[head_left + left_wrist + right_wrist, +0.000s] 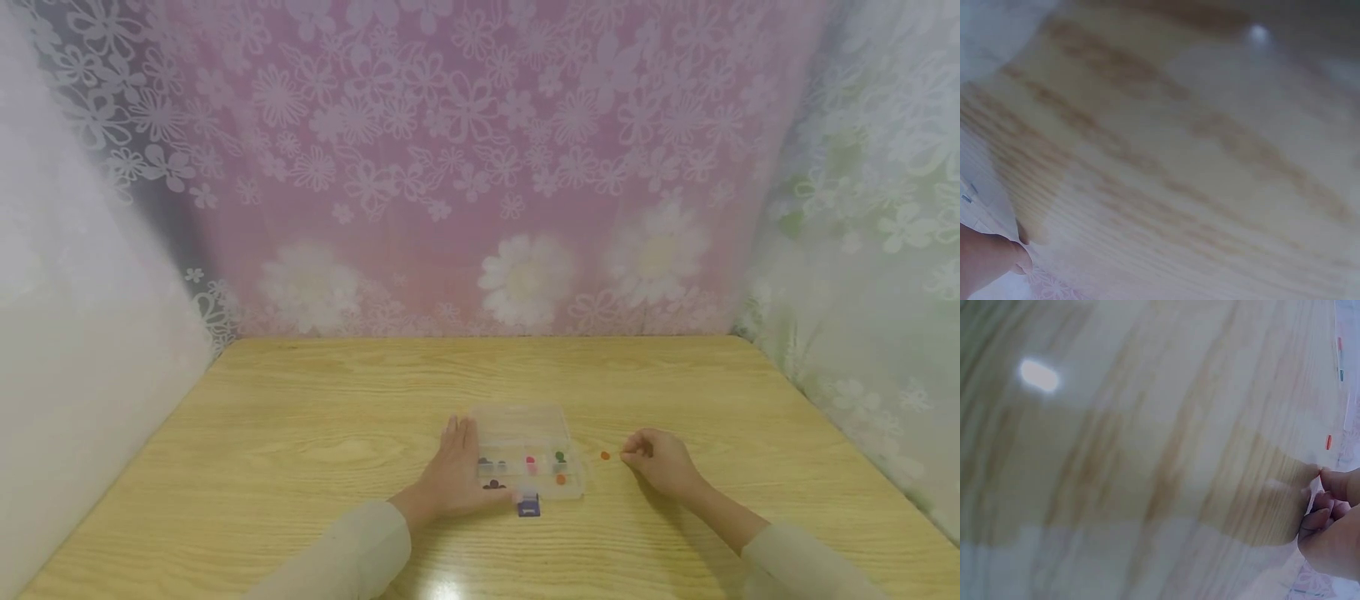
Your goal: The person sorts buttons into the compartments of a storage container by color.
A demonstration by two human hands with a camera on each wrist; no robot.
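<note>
A clear plastic compartment box [577, 493] lies on the table with its lid [520, 423] raised at the back. Small round pieces sit in its compartments: dark ones [494, 484], pink [531, 462], green [559, 457] and orange [561, 480]. My left hand [456, 475] rests against the box's left side, fingers straight, thumb along the front. Right of the box, a loose orange piece [605, 456] lies on the wood. Just beyond it is my right hand [660, 462], fingers curled, thumb and forefinger tips together. Whether they pinch anything is too small to tell.
A blue tab [528, 505] stands at the box's front edge, by the left thumb. The wood-grain table [315, 417] spreads around the box. A pink flowered curtain [480, 167] closes off the back, with pale hangings on both sides.
</note>
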